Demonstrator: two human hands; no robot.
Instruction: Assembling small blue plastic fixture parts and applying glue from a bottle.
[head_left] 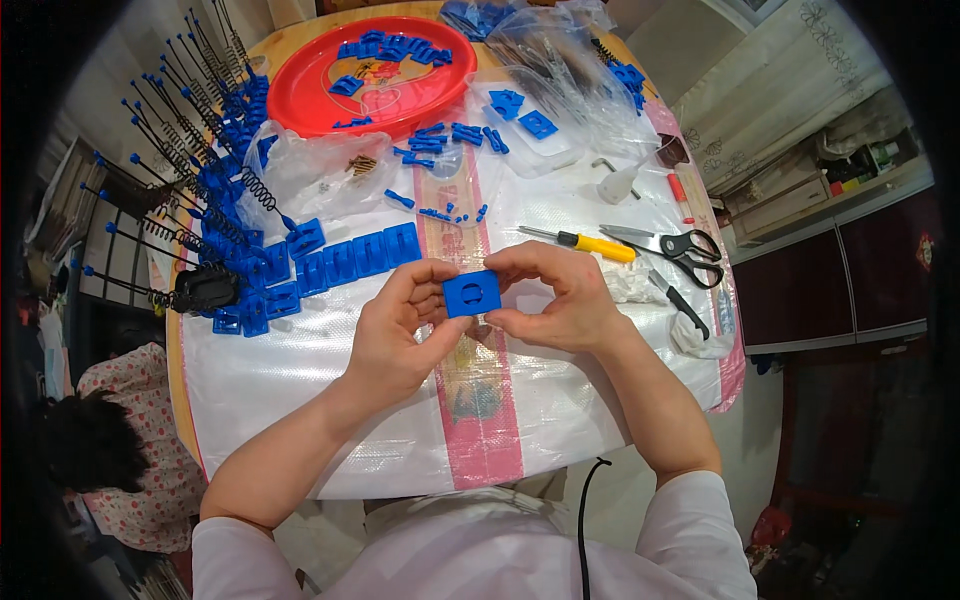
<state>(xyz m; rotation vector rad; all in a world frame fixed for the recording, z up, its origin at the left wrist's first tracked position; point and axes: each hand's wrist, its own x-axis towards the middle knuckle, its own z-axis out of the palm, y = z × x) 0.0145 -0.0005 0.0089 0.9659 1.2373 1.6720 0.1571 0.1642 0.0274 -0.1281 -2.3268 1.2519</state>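
Observation:
Both my hands hold one blue plastic plate [471, 293] above the middle of the table. It is rectangular, with a round recess in its face. My left hand [405, 315] pinches its left side between thumb and fingers. On the other side, my right hand [550, 295] grips the right edge the same way. Just beyond my left hand a row of similar blue plates [370, 254] lies on the white sheet. Farther off are small blue rod-like pieces [430, 138] and tiny blue bits [450, 213].
Many blue bases with black springs [215, 215] crowd the left edge. A red basin [290, 90] with blue parts stands at the back, near a clear bag of screws [360, 166]. Rightward lie a screwdriver [605, 248], scissors [690, 250] and a knife [690, 310]. Another person [140, 440] is at left.

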